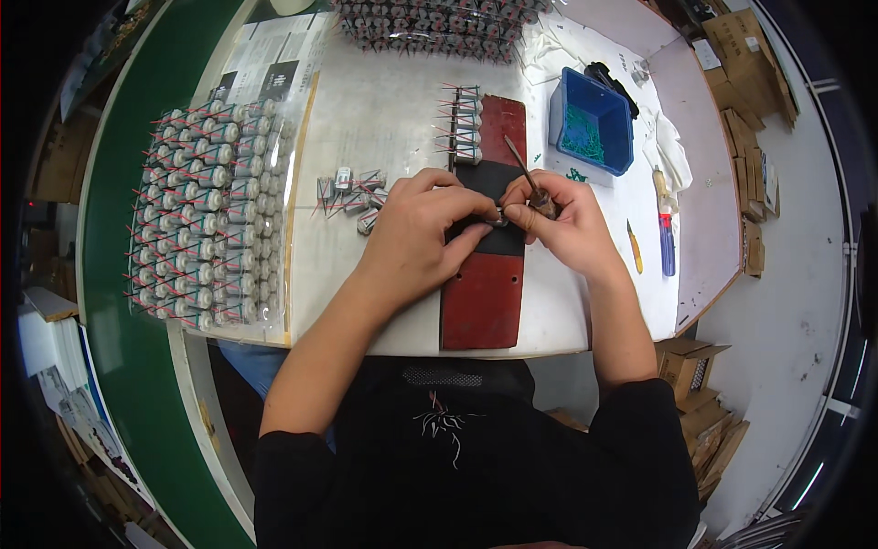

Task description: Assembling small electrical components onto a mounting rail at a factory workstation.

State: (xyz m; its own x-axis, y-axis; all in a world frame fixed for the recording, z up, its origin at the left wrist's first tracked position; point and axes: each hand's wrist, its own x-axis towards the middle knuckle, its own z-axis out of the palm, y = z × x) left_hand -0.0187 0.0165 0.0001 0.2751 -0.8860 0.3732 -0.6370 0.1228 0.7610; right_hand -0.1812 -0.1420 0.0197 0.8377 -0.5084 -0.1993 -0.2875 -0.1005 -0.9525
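Observation:
My left hand (421,224) is closed, its thumb and forefinger pinching a small silvery part (499,220) mostly hidden by the fingers. My right hand (572,224) holds a thin-shafted tool with a brown handle (543,203), its shaft slanting up and away to the left. The right thumb and forefinger meet close to the small part. Both hands are over the black middle band (501,240) of a dark red board (483,306). At the board's far left edge stands a row of small motors (467,128) with red and blue-green wires.
Several loose motors (352,197) lie left of my left hand. Wired motors (206,210) fill a clear tray at the left; more (439,27) stand at the back. A blue bin (604,101) holds small green pieces. A yellow tool (635,247) and a blue-handled screwdriver (668,245) lie right.

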